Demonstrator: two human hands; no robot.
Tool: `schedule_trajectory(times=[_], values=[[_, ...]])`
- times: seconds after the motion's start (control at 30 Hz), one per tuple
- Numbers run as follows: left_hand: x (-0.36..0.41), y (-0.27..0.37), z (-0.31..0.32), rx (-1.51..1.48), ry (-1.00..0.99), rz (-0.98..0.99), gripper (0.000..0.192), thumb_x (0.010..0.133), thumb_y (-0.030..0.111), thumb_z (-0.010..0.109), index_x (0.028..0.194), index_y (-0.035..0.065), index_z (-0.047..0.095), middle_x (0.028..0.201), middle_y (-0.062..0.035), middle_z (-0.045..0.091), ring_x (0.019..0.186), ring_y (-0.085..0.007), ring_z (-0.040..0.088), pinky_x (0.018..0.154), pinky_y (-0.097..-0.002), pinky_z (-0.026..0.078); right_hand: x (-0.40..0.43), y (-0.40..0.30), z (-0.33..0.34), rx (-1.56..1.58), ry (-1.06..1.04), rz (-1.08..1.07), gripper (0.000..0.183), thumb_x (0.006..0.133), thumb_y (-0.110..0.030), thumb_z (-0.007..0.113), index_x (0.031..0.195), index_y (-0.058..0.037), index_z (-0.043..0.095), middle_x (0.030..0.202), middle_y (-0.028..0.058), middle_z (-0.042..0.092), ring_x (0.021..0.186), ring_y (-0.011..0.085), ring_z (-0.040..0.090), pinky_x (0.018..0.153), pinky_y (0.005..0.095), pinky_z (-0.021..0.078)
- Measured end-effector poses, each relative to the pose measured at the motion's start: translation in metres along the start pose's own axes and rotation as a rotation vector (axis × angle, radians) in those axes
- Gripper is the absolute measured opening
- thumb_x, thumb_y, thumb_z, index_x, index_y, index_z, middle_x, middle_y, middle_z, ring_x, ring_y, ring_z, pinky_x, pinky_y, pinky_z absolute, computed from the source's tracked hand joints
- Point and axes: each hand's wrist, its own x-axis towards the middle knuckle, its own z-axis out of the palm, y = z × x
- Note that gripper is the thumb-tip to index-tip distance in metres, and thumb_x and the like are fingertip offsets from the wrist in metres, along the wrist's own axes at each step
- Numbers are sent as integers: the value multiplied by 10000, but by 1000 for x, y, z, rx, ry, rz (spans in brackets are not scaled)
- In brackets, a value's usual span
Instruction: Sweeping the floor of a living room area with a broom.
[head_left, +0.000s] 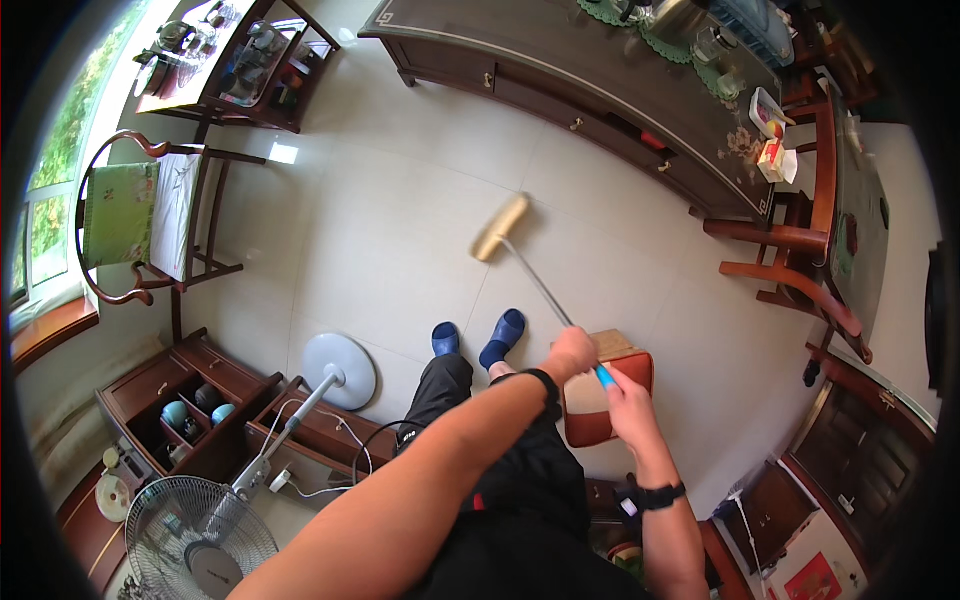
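A mop with a yellowish sponge-like head (500, 227) lies across the pale tiled floor (375, 225), ahead of my feet in blue slippers. Its metal pole slants back toward me. My left hand (576, 349) is closed round the pole, lower down and nearer the mop head. At the upper end, by the blue grip (605, 376), my right hand (627, 400) holds the handle. Below both hands stands a red and beige stool (637, 375), partly covered by them. The mop head looks slightly blurred.
A long dark wooden cabinet (450, 64) runs along the far side. Wooden chairs stand left (176, 217) and right (814, 240). A standing fan (202, 536) has its round base (337, 367) left of my feet, with cables beside it. Drawers (217, 367) are at lower left.
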Motion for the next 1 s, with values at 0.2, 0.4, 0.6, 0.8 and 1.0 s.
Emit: schedule_trajectory(times=[0.2, 0.4, 0.6, 0.8, 1.0], values=[[-26, 55, -2, -681, 58, -161, 347, 864, 210, 544, 666, -57, 646, 581, -151, 632, 522, -213, 644, 517, -345, 537, -45, -34, -36, -215, 37, 74, 357, 910, -107, 495, 1240, 21, 544, 1045, 244, 650, 972, 315, 652, 840, 344, 484], [-73, -27, -40, -837, 303, -486, 376, 886, 228, 551, 678, -77, 623, 589, -177, 633, 527, -266, 655, 532, -375, 544, -11, -60, 18, -77, -111, -196, 368, 890, -164, 499, 1229, -32, 550, 983, 276, 623, 929, 426, 611, 774, 449, 494], [-117, -191, -113, -949, 577, -736, 380, 867, 249, 571, 643, -55, 612, 550, -142, 605, 464, -226, 613, 448, -369, 491, 85, -152, 146, -163, -423, -256, 392, 917, -202, 465, 1275, -43, 494, 1022, 276, 618, 963, 426, 595, 793, 479, 478], [-85, -245, -175, -690, 537, -667, 404, 802, 304, 547, 648, -54, 656, 698, -222, 659, 702, -352, 670, 689, -424, 544, 152, -208, 174, -287, -281, -302, 336, 895, -149, 447, 1175, -4, 562, 879, 228, 649, 777, 397, 616, 701, 450, 482], [-44, -142, -171, -752, 235, -444, 352, 795, 294, 612, 795, -52, 680, 834, -254, 668, 821, -383, 668, 770, -434, 542, 99, -187, 78, -158, -94, -47, 362, 915, -140, 460, 1230, 13, 551, 985, 241, 649, 876, 304, 643, 782, 362, 490]])
